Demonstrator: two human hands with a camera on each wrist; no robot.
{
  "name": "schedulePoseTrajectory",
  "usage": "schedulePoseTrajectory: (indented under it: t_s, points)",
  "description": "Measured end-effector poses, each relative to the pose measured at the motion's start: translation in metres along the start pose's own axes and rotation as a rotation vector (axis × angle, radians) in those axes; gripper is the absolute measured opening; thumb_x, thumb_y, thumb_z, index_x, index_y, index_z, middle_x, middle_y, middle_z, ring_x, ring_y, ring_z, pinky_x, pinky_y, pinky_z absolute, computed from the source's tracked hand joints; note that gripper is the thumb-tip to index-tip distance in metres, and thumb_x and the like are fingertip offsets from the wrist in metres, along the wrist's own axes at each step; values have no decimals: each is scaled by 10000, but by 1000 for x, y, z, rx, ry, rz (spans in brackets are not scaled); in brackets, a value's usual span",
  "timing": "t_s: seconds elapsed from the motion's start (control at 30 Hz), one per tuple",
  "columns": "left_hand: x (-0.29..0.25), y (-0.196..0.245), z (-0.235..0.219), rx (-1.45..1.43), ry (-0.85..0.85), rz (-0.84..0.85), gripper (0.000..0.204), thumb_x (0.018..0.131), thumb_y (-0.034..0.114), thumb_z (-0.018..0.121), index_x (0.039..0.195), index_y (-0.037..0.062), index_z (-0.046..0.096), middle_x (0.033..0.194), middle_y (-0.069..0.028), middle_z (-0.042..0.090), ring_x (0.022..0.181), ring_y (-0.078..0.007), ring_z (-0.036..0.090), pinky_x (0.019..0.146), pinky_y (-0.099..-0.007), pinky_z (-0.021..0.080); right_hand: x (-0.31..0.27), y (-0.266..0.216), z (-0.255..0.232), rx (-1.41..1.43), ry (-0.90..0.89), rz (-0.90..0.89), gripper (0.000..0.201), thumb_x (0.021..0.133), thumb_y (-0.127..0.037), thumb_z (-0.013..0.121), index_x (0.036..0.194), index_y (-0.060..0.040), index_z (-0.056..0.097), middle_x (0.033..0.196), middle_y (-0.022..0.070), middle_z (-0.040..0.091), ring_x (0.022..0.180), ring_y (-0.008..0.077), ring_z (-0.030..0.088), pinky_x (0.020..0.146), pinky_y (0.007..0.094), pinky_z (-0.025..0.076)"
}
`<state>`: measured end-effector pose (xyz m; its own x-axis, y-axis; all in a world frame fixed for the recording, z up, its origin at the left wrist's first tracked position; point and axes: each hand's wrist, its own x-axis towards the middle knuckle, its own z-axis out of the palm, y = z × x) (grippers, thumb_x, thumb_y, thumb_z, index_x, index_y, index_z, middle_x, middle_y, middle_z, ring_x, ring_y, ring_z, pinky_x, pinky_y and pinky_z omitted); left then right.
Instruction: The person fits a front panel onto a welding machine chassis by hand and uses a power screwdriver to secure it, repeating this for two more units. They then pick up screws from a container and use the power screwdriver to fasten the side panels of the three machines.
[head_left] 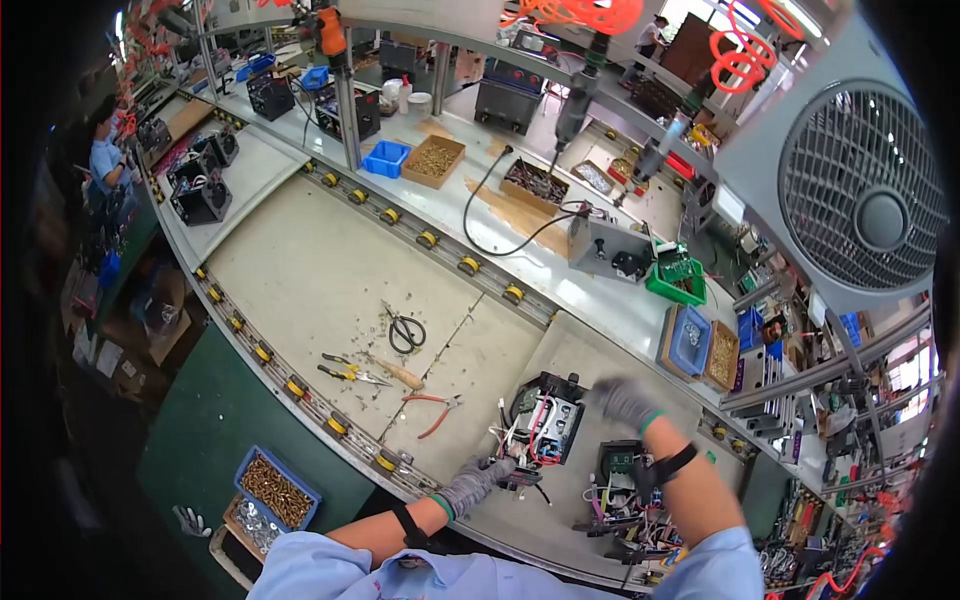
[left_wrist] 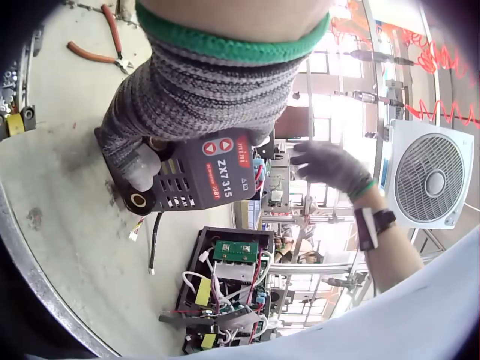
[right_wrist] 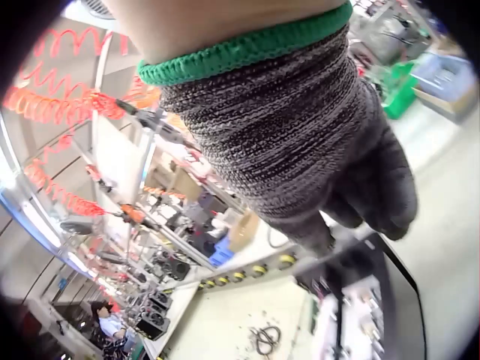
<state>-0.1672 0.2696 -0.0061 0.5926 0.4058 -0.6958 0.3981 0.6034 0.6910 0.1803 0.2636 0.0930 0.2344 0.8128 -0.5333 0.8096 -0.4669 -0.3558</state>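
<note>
An opened inverter welding machine [head_left: 548, 418] lies on the bench, its boards, white parts and red wires exposed. My gloved left hand [head_left: 475, 487] grips its near end; in the left wrist view the thumb lies over the edge of the dark front panel [left_wrist: 214, 169], which is marked ZX7315 and mini. Blurred in the head view, my gloved right hand [head_left: 622, 402] is at the machine's far right side. Its fingers are loosely bent with nothing visible in them in the left wrist view, and they overlap the machine's edge in the right wrist view.
A second opened unit [head_left: 625, 460] with a green board is to the right. Scissors [head_left: 404, 332], yellow-handled pliers [head_left: 350, 371] and orange-handled cutters [head_left: 432, 410] lie to the left. Rollers edge the bench, bins [head_left: 690, 335] stand beyond, and a fan [head_left: 870, 200] hangs upper right.
</note>
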Motion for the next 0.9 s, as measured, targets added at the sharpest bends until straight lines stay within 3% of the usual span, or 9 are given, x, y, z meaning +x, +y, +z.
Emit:
schedulePoseTrajectory:
  t_s: [0.13, 0.17, 0.2, 0.27, 0.33, 0.6, 0.73, 0.8, 0.9]
  points:
    - [-13, 17, -1, -74, 25, -11, 671, 866, 479, 772, 1254, -36, 586, 1071, -91, 665, 958, -153, 589, 856, -308, 496, 16, -119, -195, 115, 511, -83, 357, 900, -386, 731, 1051, -65, 689, 766, 12, 624, 630, 115, 580, 587, 299, 518]
    - [-20, 24, -3, -207, -76, 27, 560, 887, 396, 772, 1234, -10, 605, 1060, -68, 667, 937, -128, 588, 837, -288, 499, 45, -133, -225, -117, 932, -733, 364, 890, -411, 733, 1009, -71, 682, 762, -4, 610, 627, 109, 573, 566, 297, 501]
    - [-18, 24, -6, -229, -66, 6, 560, 887, 396, 772, 1234, -10, 605, 1060, -68, 667, 937, -128, 588, 837, -288, 499, 42, -172, -250, 121, 754, -254, 388, 869, -428, 750, 1013, -80, 658, 750, -19, 588, 626, 106, 567, 558, 295, 483]
    - [-18, 15, -9, -172, -150, 125, 718, 857, 550, 752, 1230, -37, 575, 974, -73, 655, 849, -149, 576, 774, -317, 502, 121, -168, -308, 37, 807, -221, 521, 852, -495, 754, 1197, -120, 650, 740, -17, 592, 608, 117, 562, 540, 297, 460]
    - [-27, 13, -11, -156, -107, 190, 726, 868, 553, 737, 1248, -40, 561, 967, -77, 650, 864, -157, 580, 813, -337, 502, 95, -253, -292, 191, 744, -136, 628, 785, -597, 791, 1199, -146, 652, 694, -4, 560, 581, 151, 563, 544, 328, 490]
    - [4, -18, 1, -92, -52, 95, 702, 843, 567, 755, 1200, -7, 565, 932, -56, 660, 815, -132, 594, 755, -312, 513, 195, -254, -305, 504, 800, -30, 584, 856, -607, 705, 928, -29, 736, 886, 98, 715, 596, 186, 586, 607, 337, 547]
    - [20, -43, 18, -333, -59, 257, 708, 846, 578, 750, 1210, -1, 567, 915, -34, 660, 777, -119, 574, 715, -295, 508, 136, -286, -316, 284, 790, -336, 490, 929, -559, 615, 903, -84, 737, 798, 50, 702, 676, 140, 646, 592, 307, 525]
    - [3, -8, -1, -169, -161, 92, 727, 848, 596, 739, 1234, 4, 569, 941, -30, 656, 769, -106, 557, 698, -277, 501, 117, -322, -313, 923, 877, -568, 259, 932, -196, 660, 713, -62, 623, 544, 77, 533, 437, 196, 515, 455, 331, 401]
    - [5, -10, -3, -54, -150, 14, 763, 834, 634, 730, 1270, 29, 570, 963, -32, 643, 752, -103, 534, 677, -270, 493, 48, -319, -297, 844, 848, -620, 100, 882, -122, 610, 821, -44, 605, 629, 74, 578, 458, 198, 547, 435, 360, 482]
